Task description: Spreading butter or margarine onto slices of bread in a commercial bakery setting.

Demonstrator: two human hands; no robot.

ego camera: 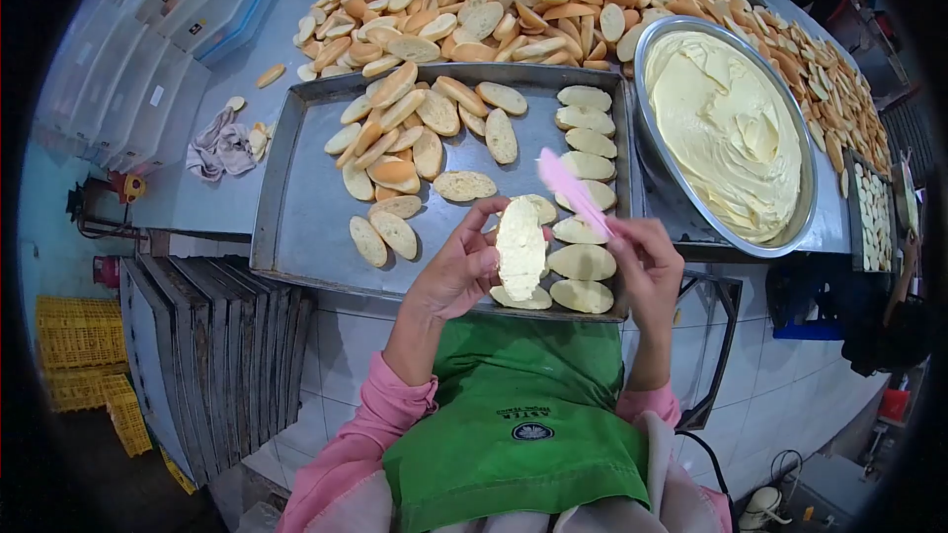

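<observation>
My left hand [463,259] grips a bread slice [521,248] whose upper face is coated with pale yellow cream. In my right hand [648,259] is a pink plastic spatula [566,189], its blade pointing up and left, just apart from the slice. Both hands are over the front right part of a metal baking tray [311,163]. Along the tray's right side runs a column of cream-topped slices [583,263], partly hidden behind the spatula. Plain bread slices [400,126] lie heaped in the tray's middle. To the right stands a metal bowl [806,211] of pale yellow cream [726,133].
A large pile of bread slices [474,7] covers the table behind the tray. Clear plastic bins [126,81] and a crumpled cloth [220,146] are at the left. Metal trays [215,355] stand upright below, near yellow crates [80,333]. Another person's arm [909,259] shows far right.
</observation>
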